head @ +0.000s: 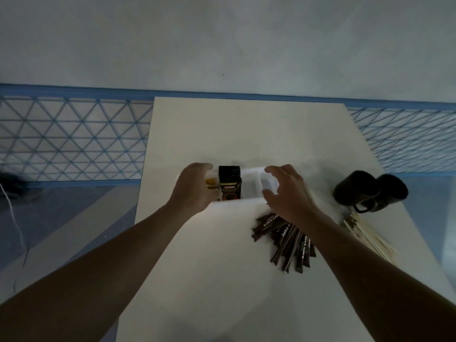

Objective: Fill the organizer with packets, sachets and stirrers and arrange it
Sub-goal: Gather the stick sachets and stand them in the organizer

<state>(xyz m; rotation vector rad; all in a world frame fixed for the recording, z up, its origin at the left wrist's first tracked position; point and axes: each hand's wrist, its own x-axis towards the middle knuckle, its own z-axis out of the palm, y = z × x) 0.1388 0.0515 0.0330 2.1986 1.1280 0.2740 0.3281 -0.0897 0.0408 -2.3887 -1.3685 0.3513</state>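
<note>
Stretched both bare forearms out from the lower corners over the white table (222,280), hands well apart. Laid the left hand (195,186) over the left end of the white organizer (250,187), fingers bent down past its far rim; could not tell whether gripping the wall or only resting there. Held the right hand (287,191) at the organizer's right end, fingers spread and curved, thumb apart, nothing visibly between them. Found the organizer near the table's middle, lying crosswise, divided into compartments. Saw black packets (229,183) standing upright in a compartment left of centre, with something yellow (210,183) just beside them, half hidden by the left hand. Noted dark brown sachets (288,243) fanned in a loose pile on the table under the right wrist, nearer than the organizer. Spotted pale wooden stirrers (367,238) bundled at the right edge, two black mugs (352,188) touching each other beyond them. Made out blue triangle-patterned flooring (69,137) on both sides.
</note>
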